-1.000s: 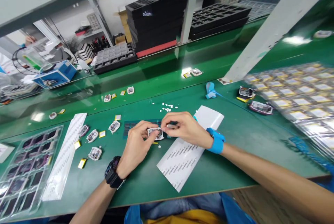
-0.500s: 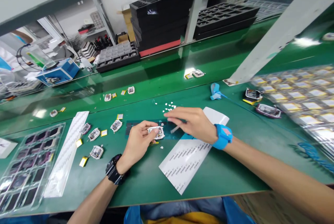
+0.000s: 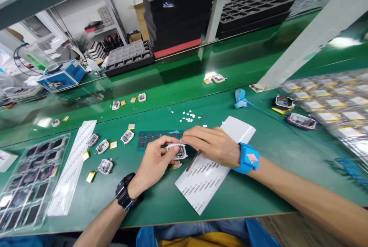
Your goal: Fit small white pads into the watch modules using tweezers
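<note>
Left hand (image 3: pixel 159 157): pinched a case (image 3: pixel 180 152), just left of the wide sheet (image 3: pixel 201 189).
Right hand (image 3: pixel 214 143): fingertips bunched at the case's edge, thin tool (image 3: pixel 192 162) gripped over the sheet.
Progress: case lay open, battery (image 3: pixel 176 165) outside; seemingly unfinished.
Other cases (image 3: pixel 105 166): four left of the sheet, two right, four on the ledge (image 3: pixel 172 86) beyond.
</note>
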Demonstrator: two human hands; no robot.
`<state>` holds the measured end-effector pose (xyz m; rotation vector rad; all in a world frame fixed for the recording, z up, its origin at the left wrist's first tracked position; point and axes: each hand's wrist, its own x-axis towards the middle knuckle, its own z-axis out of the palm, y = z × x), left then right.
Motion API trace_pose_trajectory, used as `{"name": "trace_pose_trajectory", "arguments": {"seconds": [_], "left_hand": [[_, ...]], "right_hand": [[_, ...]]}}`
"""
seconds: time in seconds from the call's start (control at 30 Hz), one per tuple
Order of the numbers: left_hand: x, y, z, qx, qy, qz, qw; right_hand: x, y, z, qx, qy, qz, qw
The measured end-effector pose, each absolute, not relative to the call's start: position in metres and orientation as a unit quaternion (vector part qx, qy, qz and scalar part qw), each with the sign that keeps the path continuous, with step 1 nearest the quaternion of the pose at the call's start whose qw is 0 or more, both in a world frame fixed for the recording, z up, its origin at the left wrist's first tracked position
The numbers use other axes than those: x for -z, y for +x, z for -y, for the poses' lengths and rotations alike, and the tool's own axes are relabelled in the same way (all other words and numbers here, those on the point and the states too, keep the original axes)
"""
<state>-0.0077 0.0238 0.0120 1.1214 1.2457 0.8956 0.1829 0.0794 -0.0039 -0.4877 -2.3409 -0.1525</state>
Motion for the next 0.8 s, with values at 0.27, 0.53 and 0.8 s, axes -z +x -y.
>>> {"name": "trace_pose_trajectory", "arguments": {"seconds": [0.27, 0.53, 0.8], "left_hand": [[-0.001, -0.001, -0.015, -0.422, 0.5, -0.55, 0.519], [-0.001, 0.006, -0.013, -0.452, 0.445, -0.556, 0.537], [-0.002, 0.009, -0.012, -0.472, 0.417, -0.552, 0.546]], "right_hand": [[0.001, 0.17, -0.067, -0.159, -0.28, 0.845, 0.426], [0.001, 0.165, -0.059, -0.201, -0.292, 0.823, 0.443], [0.006, 0.163, -0.059, -0.175, -0.287, 0.826, 0.452]]}}
